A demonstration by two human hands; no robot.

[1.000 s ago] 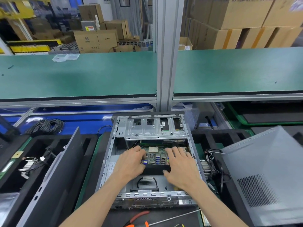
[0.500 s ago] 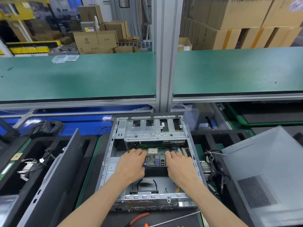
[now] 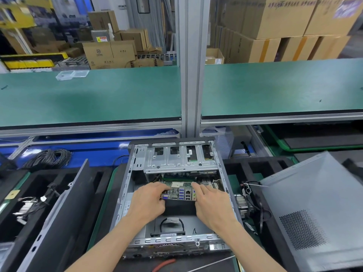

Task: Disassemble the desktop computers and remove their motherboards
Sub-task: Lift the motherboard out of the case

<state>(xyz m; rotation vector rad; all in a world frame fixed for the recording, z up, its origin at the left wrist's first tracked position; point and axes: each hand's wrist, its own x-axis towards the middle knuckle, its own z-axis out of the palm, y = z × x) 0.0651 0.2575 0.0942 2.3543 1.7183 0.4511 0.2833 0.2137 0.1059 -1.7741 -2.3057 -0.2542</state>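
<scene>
An open desktop case (image 3: 125, 185) lies on its side before me, with its metal drive cage (image 3: 176, 161) at the far end. The green motherboard (image 3: 181, 191) sits inside, tilted with its rear port block facing me. My left hand (image 3: 147, 201) grips the board's left edge. My right hand (image 3: 210, 203) holds its right edge, fingers reaching over the top. A looped black cable (image 3: 171, 222) lies on the case floor under the board.
A removed grey side panel (image 3: 318, 209) leans at the right, another dark panel (image 3: 59, 213) at the left. Black foam trays hold loose cables (image 3: 29, 203). A cable coil (image 3: 49, 158) lies on the blue surface. Red-handled pliers (image 3: 163, 265) lie near me. A green shelf (image 3: 90, 95) spans above.
Both hands have slid farther into the case along the motherboard's sides, and the board's port end has tipped up toward me.
</scene>
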